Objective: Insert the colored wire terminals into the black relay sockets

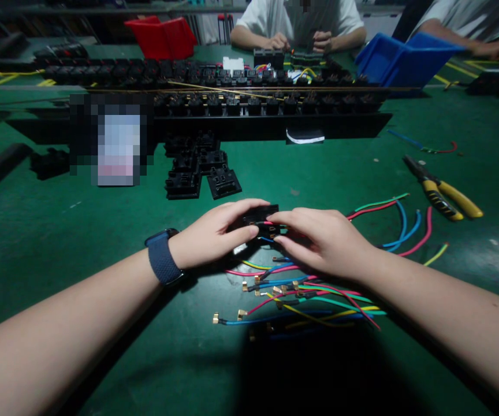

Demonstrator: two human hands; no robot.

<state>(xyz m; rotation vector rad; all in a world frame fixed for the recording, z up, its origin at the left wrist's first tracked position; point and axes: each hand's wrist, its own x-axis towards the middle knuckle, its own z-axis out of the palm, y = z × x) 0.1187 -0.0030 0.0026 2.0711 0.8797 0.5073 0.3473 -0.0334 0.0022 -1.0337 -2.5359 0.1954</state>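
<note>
A small black socket module (269, 231) is between my two hands, above the green table. My left hand (208, 234) is closed around its left side, thumb on the near face. My right hand (331, 237) has thumb and forefinger at the module's right side, where a red and a blue wire enter; the fingers seem to pinch a wire, partly hidden. Below lie several loose wires (249, 322) in blue, red, yellow and green, some with brass terminals. Several more black socket modules (224, 182) rest beyond my hands.
Yellow-handled pliers (442, 193) lie at the right. A long black strip (249, 124) with rows of sockets crosses the table. Behind it are a red bin (160, 37) and a blue bin (405, 63). Two people sit across; one person's hands (278, 42) are at the strip.
</note>
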